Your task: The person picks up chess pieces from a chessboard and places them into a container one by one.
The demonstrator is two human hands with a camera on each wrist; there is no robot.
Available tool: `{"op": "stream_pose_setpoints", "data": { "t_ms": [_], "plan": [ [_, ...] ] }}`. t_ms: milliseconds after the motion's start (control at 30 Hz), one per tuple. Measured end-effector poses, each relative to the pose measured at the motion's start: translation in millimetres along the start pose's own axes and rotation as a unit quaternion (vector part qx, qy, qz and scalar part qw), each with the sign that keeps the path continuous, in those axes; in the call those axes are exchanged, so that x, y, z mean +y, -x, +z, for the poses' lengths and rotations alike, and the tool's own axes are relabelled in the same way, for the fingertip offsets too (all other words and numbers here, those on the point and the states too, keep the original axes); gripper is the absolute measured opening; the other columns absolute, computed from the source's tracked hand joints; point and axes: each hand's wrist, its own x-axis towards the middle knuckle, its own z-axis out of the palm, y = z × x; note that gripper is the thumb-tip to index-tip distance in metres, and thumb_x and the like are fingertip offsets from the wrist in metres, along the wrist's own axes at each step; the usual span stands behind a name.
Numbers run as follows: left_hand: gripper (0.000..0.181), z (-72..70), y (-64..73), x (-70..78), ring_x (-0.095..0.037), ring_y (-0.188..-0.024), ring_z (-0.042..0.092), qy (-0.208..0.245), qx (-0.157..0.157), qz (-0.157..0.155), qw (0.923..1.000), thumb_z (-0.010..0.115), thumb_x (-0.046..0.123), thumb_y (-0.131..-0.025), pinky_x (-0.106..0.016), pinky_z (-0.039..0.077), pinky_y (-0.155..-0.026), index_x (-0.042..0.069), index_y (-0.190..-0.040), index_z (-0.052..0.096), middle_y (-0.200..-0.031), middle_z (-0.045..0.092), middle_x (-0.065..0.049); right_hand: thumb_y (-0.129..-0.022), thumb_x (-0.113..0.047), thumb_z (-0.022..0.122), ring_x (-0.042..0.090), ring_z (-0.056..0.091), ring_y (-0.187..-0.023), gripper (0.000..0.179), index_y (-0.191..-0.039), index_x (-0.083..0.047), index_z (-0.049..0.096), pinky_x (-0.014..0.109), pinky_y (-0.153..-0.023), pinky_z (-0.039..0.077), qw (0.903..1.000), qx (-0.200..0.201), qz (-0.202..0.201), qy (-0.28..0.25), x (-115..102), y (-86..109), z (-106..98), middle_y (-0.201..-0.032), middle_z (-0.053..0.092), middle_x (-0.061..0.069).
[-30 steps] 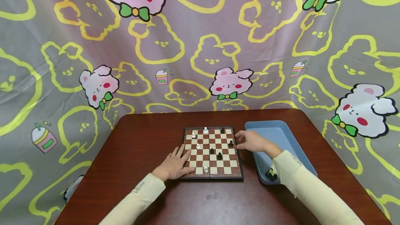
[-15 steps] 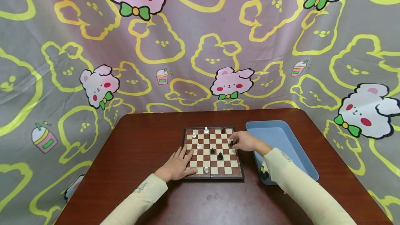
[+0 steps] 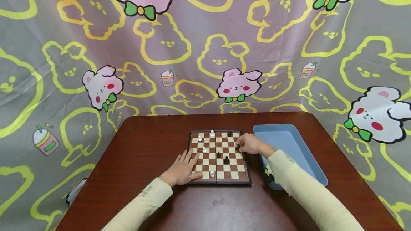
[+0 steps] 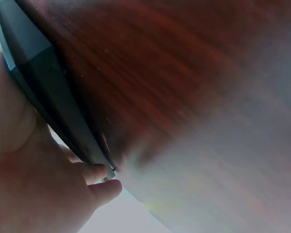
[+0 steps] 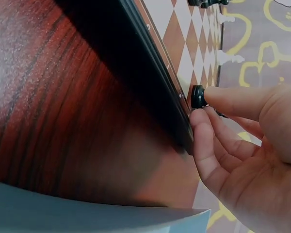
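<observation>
A chessboard (image 3: 221,169) lies on the table with several white and black pieces on it. My left hand (image 3: 179,169) rests spread over the board's left edge, fingers straight; in the left wrist view its fingertips lie along the dark rim (image 4: 77,126). At the right edge, my right hand (image 3: 252,144) pinches a black chess piece (image 5: 198,96) between thumb and fingers, its base on or just above the board. Other black pieces include a pawn (image 3: 226,160) and one at the far right (image 3: 229,134). A white piece (image 3: 212,133) stands at the far edge.
A blue tray (image 3: 297,142) sits right of the board, partly under my right forearm. Something black and yellow (image 3: 269,175) lies in its near left corner, half hidden by the sleeve. A patterned curtain (image 3: 199,56) hangs around the wooden table (image 3: 154,134).
My right hand has moved left from beside the board onto the black piece at its right edge, and its fingers have closed on it. My left hand stays nearly still on the board.
</observation>
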Motion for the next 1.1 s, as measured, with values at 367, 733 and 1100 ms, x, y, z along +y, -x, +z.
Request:
{"op": "stream_pose_setpoints", "data": {
  "t_ms": [367, 733, 1100],
  "plan": [
    [0.085, 2.0, -1.3, 0.3, -0.044, -0.139, 0.012, 0.0, 0.001, 0.004, 1.0, 0.037, 0.067, -0.09, -0.056, 0.018, -0.107, 0.01, -0.151, 0.023, -0.154, 0.012, -0.024, -0.082, -0.003, 0.071, 0.018, 0.058, -0.079, 0.008, -0.085, -0.01, 0.071, 0.035, -0.067, 0.048, 0.9991, 0.023, 0.011, -0.034, 3.6, -1.0, 3.8, -0.084, 0.063, 0.001],
    [0.086, 3.8, -1.8, -1.4, -0.043, -0.14, 0.007, -0.005, 0.0, 0.0, 1.0, 0.037, 0.069, -0.089, -0.055, 0.015, -0.109, 0.011, -0.152, 0.022, -0.154, 0.011, -0.023, -0.082, -0.003, 0.072, 0.015, 0.055, -0.07, 0.007, -0.084, -0.009, 0.071, 0.032, -0.062, 0.046, 0.9966, 0.034, 0.019, -0.073, 5.0, -0.2, 6.6, -0.082, 0.062, 0.001],
    [0.085, 4.1, 0.2, -1.6, -0.043, -0.14, 0.008, -0.007, 0.007, 0.004, 0.9999, 0.036, 0.068, -0.09, -0.054, 0.015, -0.109, 0.01, -0.151, 0.023, -0.154, 0.012, -0.024, -0.085, -0.001, 0.067, 0.017, 0.055, -0.062, 0.007, -0.089, -0.005, 0.071, 0.031, -0.056, 0.044, 0.993, 0.035, -0.004, -0.113, -2.3, 9.1, -3.2, -0.08, 0.063, 0.003]
  ]
}}
